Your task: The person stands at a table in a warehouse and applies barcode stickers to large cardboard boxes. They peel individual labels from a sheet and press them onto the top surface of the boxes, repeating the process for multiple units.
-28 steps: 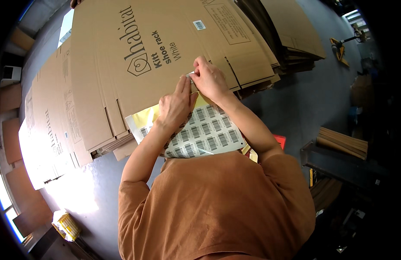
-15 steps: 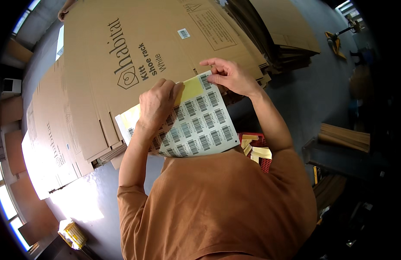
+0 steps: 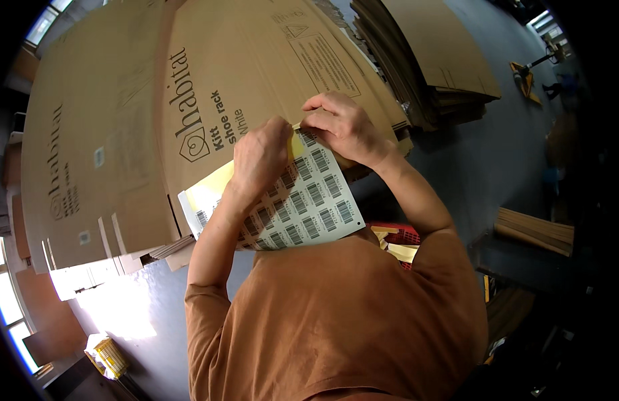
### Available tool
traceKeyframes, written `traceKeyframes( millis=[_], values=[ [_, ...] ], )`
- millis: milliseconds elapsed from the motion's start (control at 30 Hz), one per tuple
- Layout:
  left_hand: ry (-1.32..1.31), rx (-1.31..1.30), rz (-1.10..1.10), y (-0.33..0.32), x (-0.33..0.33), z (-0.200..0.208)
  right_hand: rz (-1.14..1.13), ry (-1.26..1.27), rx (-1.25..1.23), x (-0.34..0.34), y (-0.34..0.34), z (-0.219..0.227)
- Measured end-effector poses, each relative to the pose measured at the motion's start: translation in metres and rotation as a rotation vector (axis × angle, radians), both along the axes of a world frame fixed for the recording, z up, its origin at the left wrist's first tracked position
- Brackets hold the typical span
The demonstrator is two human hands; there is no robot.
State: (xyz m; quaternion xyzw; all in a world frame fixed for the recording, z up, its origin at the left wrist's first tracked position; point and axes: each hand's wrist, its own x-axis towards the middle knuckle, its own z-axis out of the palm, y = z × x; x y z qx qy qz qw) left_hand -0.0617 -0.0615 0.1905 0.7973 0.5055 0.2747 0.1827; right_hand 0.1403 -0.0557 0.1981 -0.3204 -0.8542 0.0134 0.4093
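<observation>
A white sheet of barcode labels (image 3: 303, 200) is held tilted in front of my chest, with a bare yellow backing strip along its far edge. My left hand (image 3: 261, 154) is closed on that far edge, thumb and fingers pinching it. At the sheet's far right corner, the thumb and forefinger of my right hand (image 3: 346, 127) are pinched together by the endmost label. Whether a label is lifted between them is hidden. Beyond both hands lies a flattened brown carton (image 3: 256, 73) with dark print, on top of a stack.
Another flattened carton (image 3: 115, 107), bearing small white labels, stands tilted at the left. More folded cartons (image 3: 450, 47) are piled far right. A red crate (image 3: 403, 234) with yellowish scraps is by my right elbow. A yellow pallet jack (image 3: 523, 80) stands farther off.
The labelled top carton has swung over to the left, baring another carton beneath. My right hand has moved left and closed at the sheet's corner. The left hand has shifted slightly right.
</observation>
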Motion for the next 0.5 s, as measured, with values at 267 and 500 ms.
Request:
traceKeyframes(
  millis=[267,500],
  values=[
    [0.171,0.085,0.001,0.041,-0.008,-0.04,0.103,0.535,-0.83,0.011,0.11,-0.012],
    [0.127,-0.014,0.053,0.073,0.011,-0.072,-0.055,-0.136,-0.682,-0.01,0.21,-0.076]
  ],
)
